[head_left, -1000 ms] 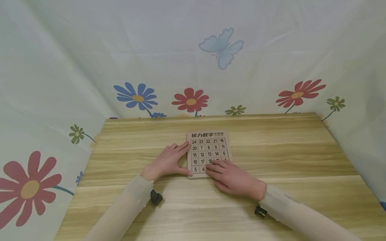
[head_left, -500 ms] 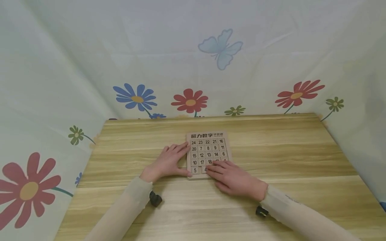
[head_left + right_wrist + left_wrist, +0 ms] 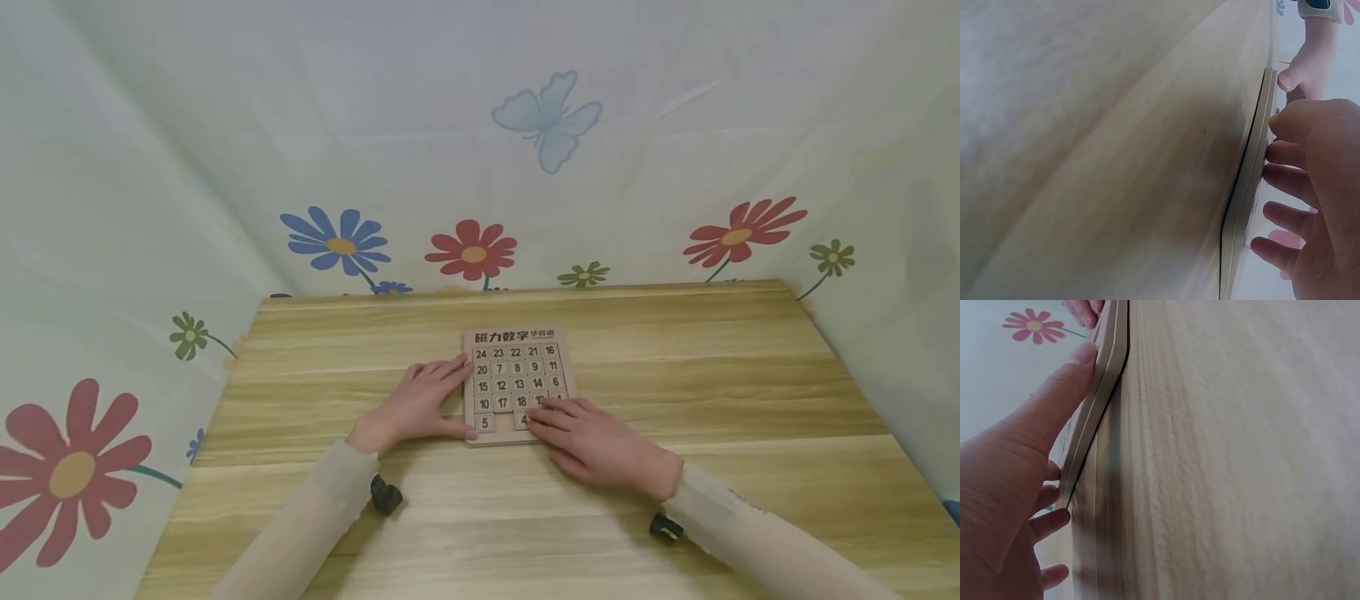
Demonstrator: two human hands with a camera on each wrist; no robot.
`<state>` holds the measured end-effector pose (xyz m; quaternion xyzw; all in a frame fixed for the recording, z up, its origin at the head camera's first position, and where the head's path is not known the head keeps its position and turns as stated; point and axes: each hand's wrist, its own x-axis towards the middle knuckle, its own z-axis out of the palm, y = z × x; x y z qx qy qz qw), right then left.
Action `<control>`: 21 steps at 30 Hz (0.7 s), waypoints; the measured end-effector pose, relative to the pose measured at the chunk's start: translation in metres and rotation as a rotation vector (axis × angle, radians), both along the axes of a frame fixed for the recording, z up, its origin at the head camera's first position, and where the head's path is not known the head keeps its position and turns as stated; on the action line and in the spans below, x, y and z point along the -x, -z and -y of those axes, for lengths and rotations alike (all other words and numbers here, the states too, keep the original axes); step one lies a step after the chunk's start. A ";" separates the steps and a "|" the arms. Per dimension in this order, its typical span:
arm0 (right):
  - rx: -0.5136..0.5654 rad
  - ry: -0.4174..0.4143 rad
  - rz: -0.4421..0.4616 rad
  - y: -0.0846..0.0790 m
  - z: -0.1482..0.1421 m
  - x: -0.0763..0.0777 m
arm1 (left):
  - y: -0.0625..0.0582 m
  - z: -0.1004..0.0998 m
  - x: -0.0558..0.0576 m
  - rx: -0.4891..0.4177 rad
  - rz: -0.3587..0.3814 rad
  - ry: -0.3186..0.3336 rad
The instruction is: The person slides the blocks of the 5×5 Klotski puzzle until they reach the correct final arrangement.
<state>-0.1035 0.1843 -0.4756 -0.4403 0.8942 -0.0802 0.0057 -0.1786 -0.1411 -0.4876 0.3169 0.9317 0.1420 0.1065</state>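
Number puzzle, seen from above: one wooden tray [image 3: 510, 439] lies flat on the counter [image 3: 675, 358], between my two hands, and serves as the container for square numbered tiles [image 3: 517, 368]. Twenty-two tiles show at least in part. The first three rows, counted from the far side, hold five each: 24, 23, 22, 21, 16; then 20, 7, 8, 9, 11; then 15, 12, 13, 14, 6. The fourth row also shows five, beginning 10, 17, 18, its last two partly covered by my right hand [image 3: 600, 446]. In the nearest row two tiles are visible, tile 5 [image 3: 484, 423] in the left corner and tile 4 [image 3: 522, 420], with a bare slot between them; the rest of that row is hidden. My right hand is extended palm down, its fingers reaching over the tray's near right portion, the tips overlapping the right side of tile 4, and it encloses nothing. My left hand [image 3: 416, 404] is spread, forefinger along the tray's left edge and thumb against the near left corner, without curling around it. Behind, the printed cloth [image 3: 420, 125] bears one blue butterfly [image 3: 550, 121]; each wrist carries one small black device [image 3: 386, 496].
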 end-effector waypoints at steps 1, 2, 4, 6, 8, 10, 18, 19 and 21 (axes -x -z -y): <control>0.000 0.001 -0.001 -0.001 -0.001 0.000 | 0.000 0.000 0.000 0.002 0.000 0.000; -0.001 0.003 -0.002 -0.001 -0.002 0.000 | 0.000 0.000 0.001 0.004 0.001 0.001; 0.000 0.004 -0.004 -0.001 -0.002 0.001 | 0.001 0.000 0.001 0.008 -0.002 0.003; 0.006 0.001 -0.008 -0.001 0.000 0.002 | 0.001 0.000 0.001 0.019 -0.003 0.004; 0.006 -0.009 -0.017 -0.002 0.004 0.003 | 0.001 0.000 0.001 0.019 -0.009 0.009; 0.005 -0.023 -0.019 -0.002 0.010 0.005 | 0.001 -0.001 0.001 0.021 -0.016 0.013; -0.012 -0.076 -0.012 -0.003 0.039 0.009 | 0.003 0.000 -0.001 0.016 -0.028 0.021; -0.017 -0.081 -0.018 -0.002 0.041 0.010 | 0.003 0.001 -0.001 0.017 -0.030 0.022; -0.033 -0.086 -0.020 -0.001 0.045 0.010 | 0.003 0.001 -0.002 0.013 -0.030 0.023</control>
